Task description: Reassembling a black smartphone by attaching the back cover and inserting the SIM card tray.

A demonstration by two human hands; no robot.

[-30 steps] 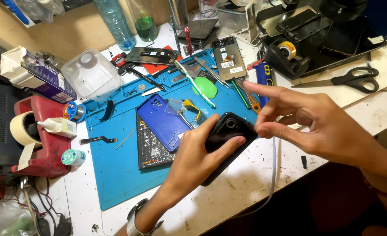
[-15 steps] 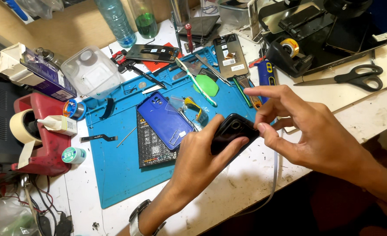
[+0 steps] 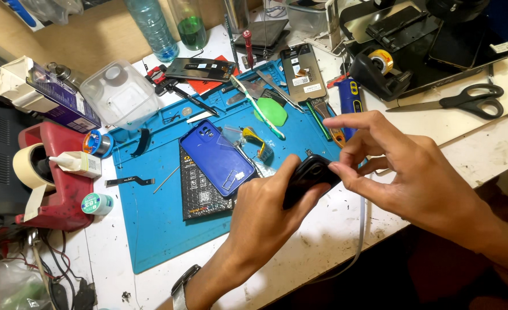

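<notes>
While the left hand (image 3: 265, 212) is gripping the black phone (image 3: 307, 177) over the blue mat's (image 3: 150, 229) edge, right hand (image 3: 415, 178) is pinching its top corner; keeping the grip steady seems wise.

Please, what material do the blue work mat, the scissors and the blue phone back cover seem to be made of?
Blue work mat: probably silicone or rubber, matte, with moulded compartments along its far edge.
Scissors: grey metal blades with a dull sheen; black handles, likely plastic.
Blue phone back cover: glossy, reflecting light; plastic or glass, I cannot tell which.
</notes>
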